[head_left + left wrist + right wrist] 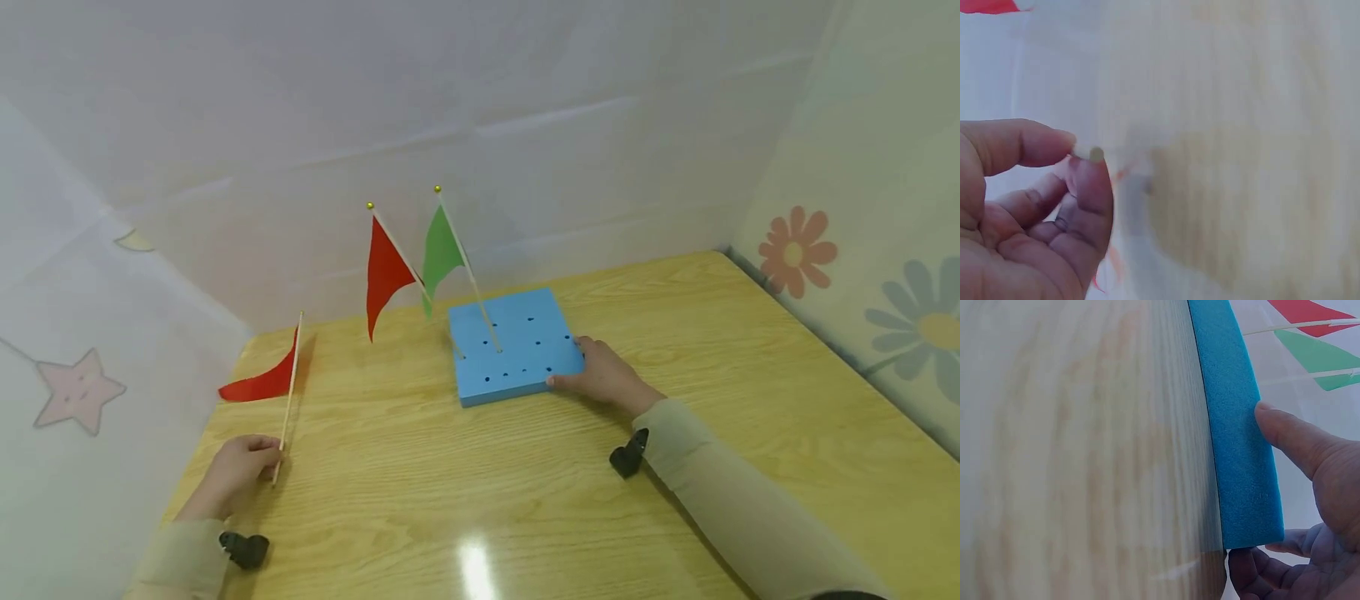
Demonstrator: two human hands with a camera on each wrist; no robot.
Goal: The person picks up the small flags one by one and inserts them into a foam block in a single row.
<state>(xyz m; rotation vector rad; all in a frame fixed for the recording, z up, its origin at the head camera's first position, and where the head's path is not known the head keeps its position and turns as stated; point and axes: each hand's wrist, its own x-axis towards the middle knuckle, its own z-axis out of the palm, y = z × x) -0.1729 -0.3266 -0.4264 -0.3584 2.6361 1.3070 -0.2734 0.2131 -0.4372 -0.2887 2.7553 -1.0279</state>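
Observation:
My left hand [240, 467] pinches the lower end of a thin wooden stick that carries a small red flag [264, 381], near the table's left edge. In the left wrist view, the pale tip of the stick [1096, 154] pokes out between thumb and forefinger. My right hand [603, 375] grips the near right corner of a blue foam board [517, 333] with several small holes. The thumb lies at the board's front edge, the fingers along its right side. Two more flags stand tilted in the board: a red one [386, 275] and a green one [442, 246], each topped with a gold bead.
The wood-grain table [375, 500] spreads around the board. Pale cloth walls [525, 167] rise behind it and on both sides, with a printed star [80, 390] on the left and flowers [797, 252] on the right.

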